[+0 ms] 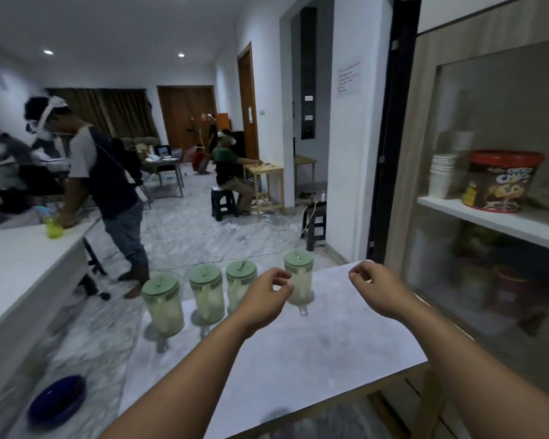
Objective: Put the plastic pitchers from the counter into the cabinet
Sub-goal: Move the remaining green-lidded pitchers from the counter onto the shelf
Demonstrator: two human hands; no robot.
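Observation:
Several clear plastic pitchers with green lids stand in a row along the far edge of the white counter (330, 337). The leftmost pitcher (164, 304) is nearest the corner, and the rightmost pitcher (299, 280) stands farthest back. My left hand (267, 296) hovers in front of the rightmost pitcher with loosely curled fingers, holding nothing. My right hand (373, 285) floats over the counter to its right, also loosely curled and empty. The cabinet (488, 128) stands at the right with its glass door closed.
Inside the cabinet a shelf (501, 221) carries a stack of white cups (441, 177) and a red-lidded snack tub (501, 182). A person (105, 185) leans over a long white table (23, 264) at the left. Blue plates (57, 402) lie low at the left.

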